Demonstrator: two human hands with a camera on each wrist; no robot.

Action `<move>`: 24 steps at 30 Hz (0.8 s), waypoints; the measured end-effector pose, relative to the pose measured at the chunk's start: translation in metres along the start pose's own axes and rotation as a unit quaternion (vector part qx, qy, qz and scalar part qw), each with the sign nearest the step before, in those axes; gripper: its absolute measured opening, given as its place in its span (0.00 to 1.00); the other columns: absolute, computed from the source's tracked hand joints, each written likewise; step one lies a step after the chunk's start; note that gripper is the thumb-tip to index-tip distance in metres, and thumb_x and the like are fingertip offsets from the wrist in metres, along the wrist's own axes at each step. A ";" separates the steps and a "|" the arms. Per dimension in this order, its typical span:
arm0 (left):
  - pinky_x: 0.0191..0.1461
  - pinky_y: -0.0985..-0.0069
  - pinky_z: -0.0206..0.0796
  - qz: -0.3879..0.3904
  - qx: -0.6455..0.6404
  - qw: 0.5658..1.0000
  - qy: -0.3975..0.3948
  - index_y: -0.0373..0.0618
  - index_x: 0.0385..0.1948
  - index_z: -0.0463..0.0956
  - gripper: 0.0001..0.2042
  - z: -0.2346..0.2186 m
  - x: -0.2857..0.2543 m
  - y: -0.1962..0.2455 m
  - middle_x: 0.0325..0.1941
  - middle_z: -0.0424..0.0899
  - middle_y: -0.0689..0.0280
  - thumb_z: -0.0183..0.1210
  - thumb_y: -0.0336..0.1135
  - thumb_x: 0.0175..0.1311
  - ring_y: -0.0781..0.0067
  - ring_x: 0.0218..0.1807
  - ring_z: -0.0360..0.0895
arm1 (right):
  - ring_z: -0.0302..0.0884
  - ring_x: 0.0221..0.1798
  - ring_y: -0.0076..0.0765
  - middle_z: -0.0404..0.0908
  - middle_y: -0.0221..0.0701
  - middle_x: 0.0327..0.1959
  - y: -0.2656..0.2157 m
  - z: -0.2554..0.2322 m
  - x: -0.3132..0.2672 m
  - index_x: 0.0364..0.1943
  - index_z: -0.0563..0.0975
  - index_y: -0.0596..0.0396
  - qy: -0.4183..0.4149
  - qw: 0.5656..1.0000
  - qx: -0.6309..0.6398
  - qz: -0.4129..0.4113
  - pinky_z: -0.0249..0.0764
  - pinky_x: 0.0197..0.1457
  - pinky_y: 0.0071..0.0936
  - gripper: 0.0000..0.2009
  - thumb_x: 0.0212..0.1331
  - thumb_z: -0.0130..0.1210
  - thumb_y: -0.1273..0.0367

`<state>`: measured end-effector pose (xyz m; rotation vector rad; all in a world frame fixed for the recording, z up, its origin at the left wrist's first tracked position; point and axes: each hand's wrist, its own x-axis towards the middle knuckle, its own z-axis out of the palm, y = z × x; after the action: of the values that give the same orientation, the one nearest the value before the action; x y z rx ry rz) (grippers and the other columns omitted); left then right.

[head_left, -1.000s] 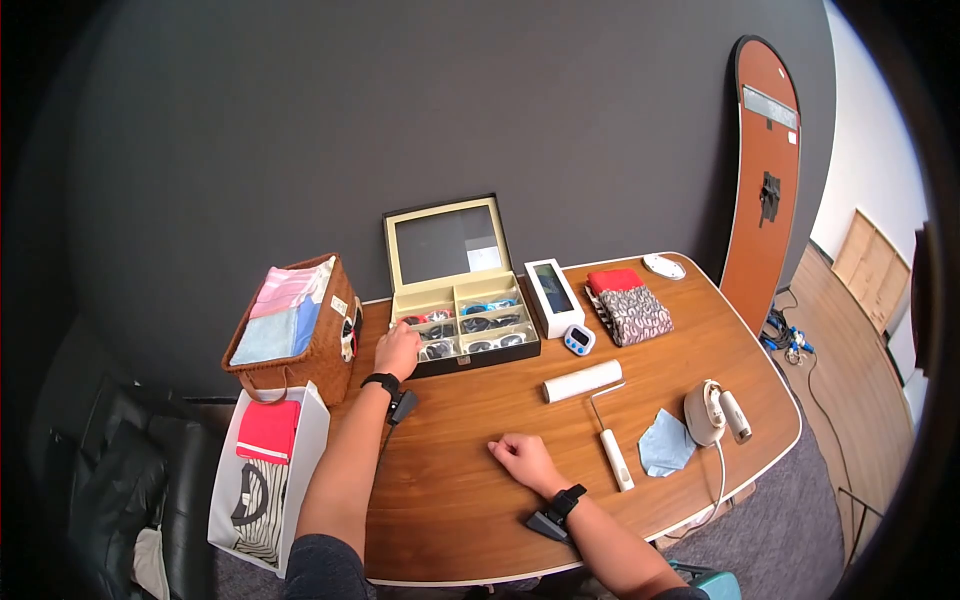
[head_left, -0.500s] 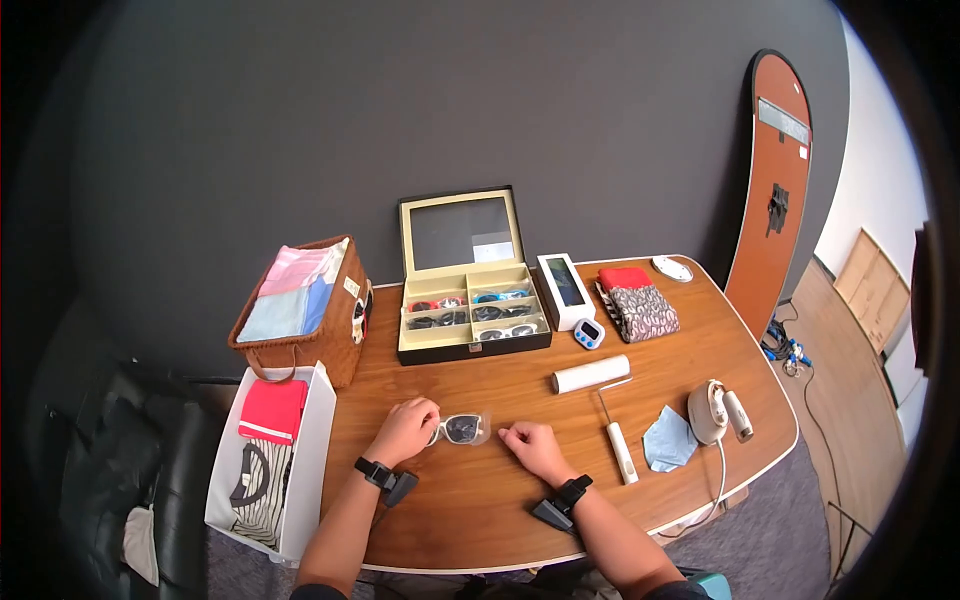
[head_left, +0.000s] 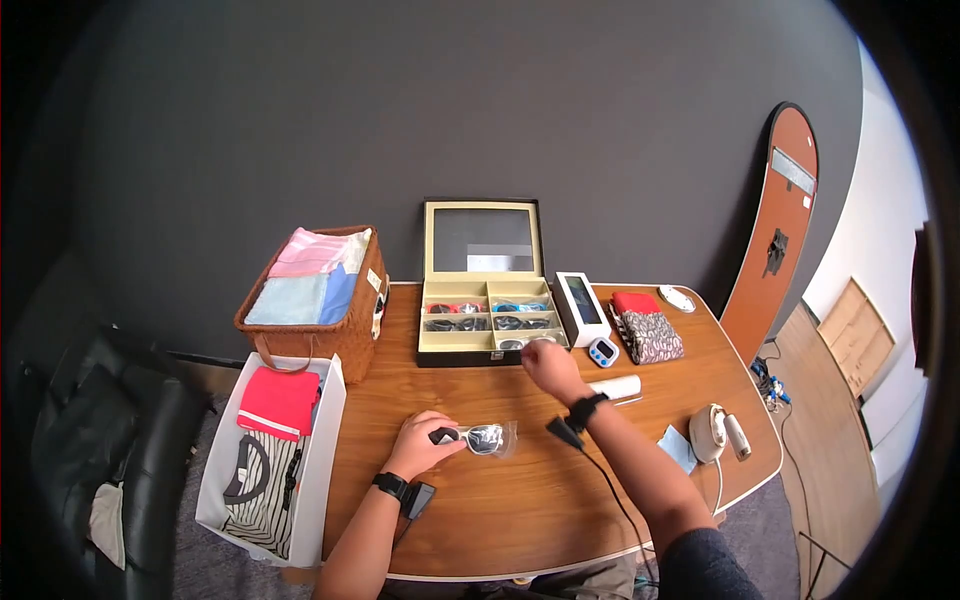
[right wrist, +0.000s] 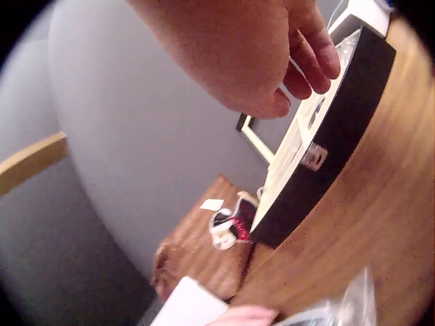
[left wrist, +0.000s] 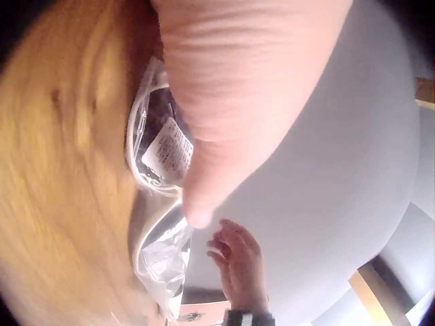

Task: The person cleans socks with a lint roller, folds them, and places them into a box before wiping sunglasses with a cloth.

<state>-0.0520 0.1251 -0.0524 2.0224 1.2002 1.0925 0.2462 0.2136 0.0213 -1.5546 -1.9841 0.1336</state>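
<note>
Sunglasses (head_left: 484,438) now uncased, long axis sideways

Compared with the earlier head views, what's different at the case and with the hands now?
The left hand took the white-framed sunglasses from the front-left compartment of the open case, brought them toward the person and holds them there. The right hand has moved forward to the front right of the case, apparently holding nothing. The wicker basket and timer stayed put.

Homelike room: black sofa (head_left: 155,455), wooden table (head_left: 490,510), folded clothes (head_left: 273,403).
</note>
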 end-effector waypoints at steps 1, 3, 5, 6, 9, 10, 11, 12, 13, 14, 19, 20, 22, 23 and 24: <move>0.57 0.67 0.73 0.031 0.022 0.999 0.002 0.41 0.39 0.86 0.16 0.000 -0.001 -0.001 0.44 0.86 0.61 0.74 0.39 0.52 0.61 0.50 0.82 | 0.84 0.44 0.55 0.85 0.44 0.40 0.000 0.002 0.017 0.38 0.85 0.50 0.006 0.998 -0.062 0.010 0.81 0.48 0.47 0.07 0.59 0.58 0.67; 0.59 0.66 0.71 0.024 0.005 1.000 0.001 0.44 0.37 0.87 0.14 0.002 -0.002 -0.003 0.44 0.86 0.63 0.73 0.41 0.52 0.61 0.50 0.81 | 0.84 0.48 0.54 0.84 0.43 0.46 0.018 0.014 0.044 0.41 0.86 0.47 -0.035 0.992 -0.121 0.008 0.80 0.52 0.46 0.09 0.58 0.58 0.68; 0.60 0.65 0.69 0.018 -0.009 1.000 -0.001 0.47 0.35 0.87 0.12 0.000 -0.002 -0.004 0.43 0.87 0.65 0.73 0.42 0.53 0.60 0.50 0.81 | 0.84 0.49 0.51 0.84 0.42 0.49 0.037 0.031 0.063 0.44 0.86 0.44 -0.069 0.983 -0.170 0.034 0.80 0.54 0.45 0.11 0.57 0.59 0.67; 0.60 0.64 0.69 0.025 -0.002 1.000 0.002 0.47 0.34 0.88 0.11 0.000 -0.002 -0.004 0.42 0.87 0.65 0.72 0.41 0.53 0.61 0.50 0.81 | 0.84 0.49 0.51 0.84 0.42 0.49 0.042 0.036 0.069 0.44 0.86 0.44 -0.069 0.982 -0.171 0.033 0.80 0.54 0.45 0.11 0.57 0.59 0.67; 0.59 0.64 0.70 0.040 -0.006 0.999 0.009 0.47 0.33 0.88 0.08 0.002 -0.001 -0.008 0.40 0.87 0.65 0.70 0.38 0.55 0.61 0.49 0.81 | 0.83 0.51 0.47 0.86 0.39 0.46 0.051 0.038 0.080 0.41 0.88 0.43 -0.092 0.977 -0.178 0.075 0.79 0.56 0.41 0.10 0.55 0.61 0.66; 0.58 0.63 0.70 0.049 -0.012 0.999 0.013 0.47 0.33 0.88 0.07 0.002 -0.001 -0.010 0.39 0.87 0.65 0.69 0.37 0.56 0.60 0.49 0.81 | 0.83 0.51 0.46 0.86 0.38 0.46 0.052 0.036 0.084 0.39 0.88 0.41 -0.130 0.971 -0.168 0.109 0.79 0.56 0.40 0.09 0.55 0.61 0.66; 0.58 0.63 0.70 0.048 -0.013 0.999 0.012 0.47 0.33 0.88 0.07 0.002 -0.001 -0.010 0.39 0.87 0.65 0.69 0.37 0.56 0.60 0.49 0.81 | 0.84 0.51 0.44 0.87 0.37 0.46 0.049 0.032 0.085 0.38 0.89 0.40 -0.167 0.963 -0.156 0.143 0.79 0.56 0.39 0.09 0.56 0.61 0.66; 0.58 0.64 0.71 0.054 -0.006 0.998 0.013 0.46 0.34 0.88 0.06 0.001 -0.001 -0.010 0.40 0.87 0.64 0.68 0.33 0.56 0.60 0.49 0.80 | 0.84 0.51 0.44 0.87 0.37 0.46 0.045 0.028 0.085 0.38 0.89 0.40 -0.168 0.963 -0.156 0.143 0.79 0.56 0.39 0.09 0.56 0.61 0.66; 0.57 0.64 0.71 0.060 0.000 0.998 0.013 0.44 0.35 0.88 0.06 0.001 -0.001 -0.009 0.41 0.87 0.62 0.68 0.30 0.57 0.59 0.49 0.80 | 0.84 0.50 0.44 0.87 0.36 0.45 0.042 0.023 0.083 0.36 0.89 0.41 -0.167 0.964 -0.157 0.133 0.79 0.54 0.39 0.08 0.55 0.61 0.66; 0.57 0.64 0.71 0.060 0.000 0.998 0.012 0.44 0.35 0.88 0.06 0.001 -0.002 -0.010 0.41 0.87 0.62 0.68 0.30 0.57 0.59 0.49 0.80 | 0.84 0.49 0.44 0.86 0.36 0.44 0.040 0.020 0.081 0.34 0.88 0.42 -0.165 0.966 -0.158 0.122 0.79 0.52 0.40 0.07 0.54 0.62 0.67; 0.57 0.63 0.71 0.068 -0.020 0.997 0.039 0.44 0.32 0.86 0.04 0.002 -0.001 -0.007 0.39 0.86 0.62 0.66 0.31 0.57 0.57 0.47 0.80 | 0.81 0.41 0.51 0.82 0.37 0.36 0.048 0.009 0.073 0.27 0.84 0.50 0.050 0.978 -0.196 -0.054 0.77 0.45 0.46 0.04 0.55 0.60 0.68; 0.57 0.63 0.71 0.069 -0.021 0.997 0.038 0.44 0.32 0.86 0.04 0.002 0.000 -0.008 0.39 0.86 0.62 0.66 0.31 0.57 0.57 0.47 0.80 | 0.81 0.43 0.51 0.82 0.38 0.36 0.033 -0.007 0.067 0.27 0.84 0.52 0.069 0.983 -0.157 -0.068 0.76 0.46 0.46 0.05 0.55 0.60 0.68; 0.56 0.63 0.71 0.052 -0.035 0.997 0.037 0.42 0.29 0.84 0.03 0.002 0.000 -0.011 0.39 0.86 0.62 0.64 0.29 0.56 0.56 0.47 0.80 | 0.80 0.43 0.53 0.80 0.41 0.33 -0.002 -0.041 0.041 0.27 0.83 0.54 0.077 0.987 -0.102 -0.099 0.77 0.46 0.46 0.05 0.55 0.58 0.71; 0.56 0.63 0.71 0.052 -0.037 0.997 0.037 0.42 0.29 0.84 0.03 0.002 0.000 -0.011 0.39 0.86 0.62 0.64 0.29 0.56 0.56 0.47 0.80 | 0.82 0.41 0.53 0.82 0.41 0.34 -0.004 -0.048 0.026 0.30 0.84 0.52 0.036 0.989 -0.089 -0.114 0.78 0.45 0.47 0.05 0.55 0.58 0.70; 0.56 0.63 0.70 0.050 -0.039 0.997 0.034 0.41 0.28 0.83 0.03 0.002 0.000 -0.011 0.39 0.86 0.61 0.63 0.29 0.55 0.56 0.48 0.80 | 0.82 0.40 0.52 0.83 0.41 0.34 -0.013 -0.054 0.008 0.31 0.85 0.52 -0.035 0.991 -0.092 -0.089 0.78 0.44 0.46 0.05 0.56 0.58 0.69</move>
<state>-0.0557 0.1298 -0.0618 2.0185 1.0806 1.2474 0.2618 0.2014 0.0737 -1.4931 -2.2338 -0.0704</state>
